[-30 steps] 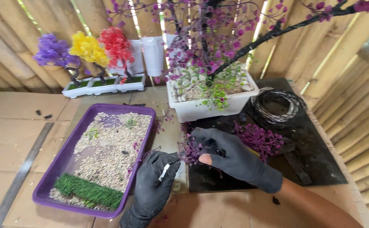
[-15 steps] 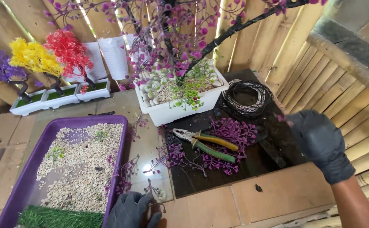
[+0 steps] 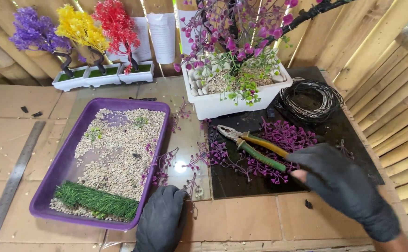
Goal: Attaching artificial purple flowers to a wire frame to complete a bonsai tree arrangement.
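The right hand point(image 3: 341, 186), loosely open and empty, reaches the pliers point(image 3: 255, 147); beside them, purple sprigs point(image 3: 283, 135) could snag and scatter.

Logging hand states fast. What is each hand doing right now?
Left hand: fingers curled, resting on the table by the purple tray, holding nothing visible.
Right hand: open, empty, at the pliers handles.
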